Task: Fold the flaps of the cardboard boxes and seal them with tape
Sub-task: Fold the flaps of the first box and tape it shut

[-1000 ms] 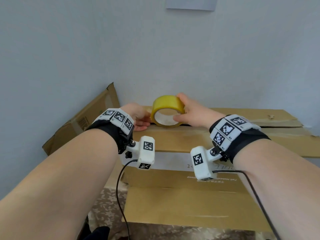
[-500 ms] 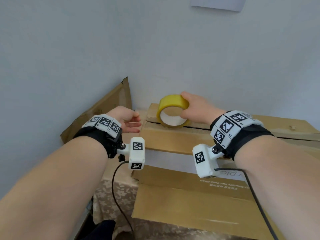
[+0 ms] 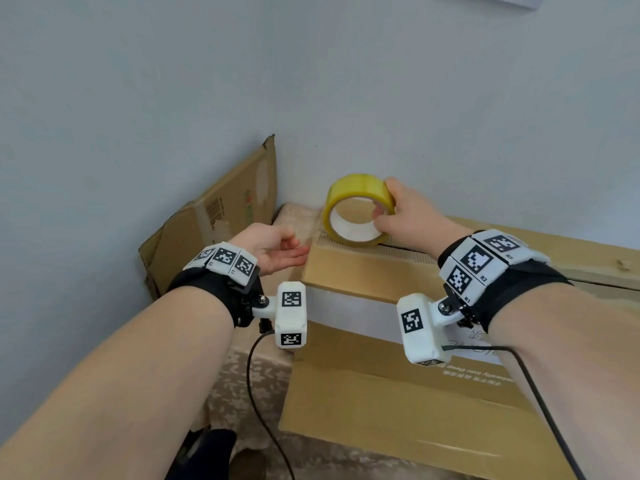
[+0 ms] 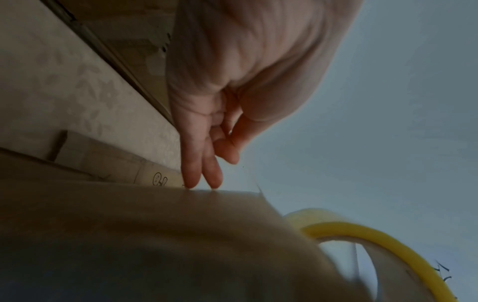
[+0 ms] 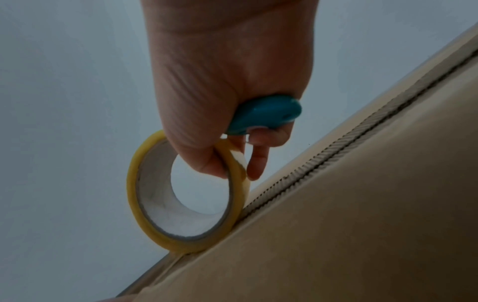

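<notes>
A yellow tape roll stands on edge on the closed cardboard box, at the left end of the top seam. My right hand pinches the roll, thumb inside the core and fingers outside. The same hand holds a small teal plastic object tucked in its palm. My left hand is lower, at the box's left end. Its straight fingers touch the box's edge, where a clear tape strip runs toward the roll.
A flattened cardboard box leans against the wall at the left. The box lies on a table with a patterned cloth, close to the grey wall. Cables hang from both wrist cameras over the box's front face.
My left hand has left the roll and dropped to the box's left end. My right hand keeps the roll at the seam's left end. The head view has swung left.
</notes>
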`<state>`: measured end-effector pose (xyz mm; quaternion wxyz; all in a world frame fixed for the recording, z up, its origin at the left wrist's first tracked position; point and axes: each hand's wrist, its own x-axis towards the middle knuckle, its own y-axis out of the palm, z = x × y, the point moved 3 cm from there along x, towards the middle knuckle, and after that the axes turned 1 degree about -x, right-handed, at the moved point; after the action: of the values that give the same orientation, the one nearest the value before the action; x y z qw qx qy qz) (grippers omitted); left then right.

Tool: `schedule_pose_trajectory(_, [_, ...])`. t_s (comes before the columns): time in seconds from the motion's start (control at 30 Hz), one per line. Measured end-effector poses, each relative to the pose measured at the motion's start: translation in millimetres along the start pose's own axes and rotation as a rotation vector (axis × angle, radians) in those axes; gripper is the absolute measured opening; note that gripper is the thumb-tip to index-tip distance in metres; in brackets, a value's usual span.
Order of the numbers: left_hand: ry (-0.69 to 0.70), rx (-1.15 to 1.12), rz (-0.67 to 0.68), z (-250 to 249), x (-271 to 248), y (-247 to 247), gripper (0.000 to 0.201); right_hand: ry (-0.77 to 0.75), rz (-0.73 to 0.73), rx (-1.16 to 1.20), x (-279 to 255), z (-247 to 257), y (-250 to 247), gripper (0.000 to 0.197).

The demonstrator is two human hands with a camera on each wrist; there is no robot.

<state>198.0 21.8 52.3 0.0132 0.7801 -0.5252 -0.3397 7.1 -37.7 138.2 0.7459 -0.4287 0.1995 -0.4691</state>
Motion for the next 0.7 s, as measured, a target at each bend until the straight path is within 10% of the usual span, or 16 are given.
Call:
schedule_pose_trajectory(0.23, [0.002,0.087,0.027,0,14,-11,0.019,-0.005,-0.034,-0.056,3,7,5,0.013])
schedule_pose_trajectory(0.7, [0.121,1.037,0.095,-5,5,13,0.015,0.082,-0.036,-0.029,-2,9,4,0.015])
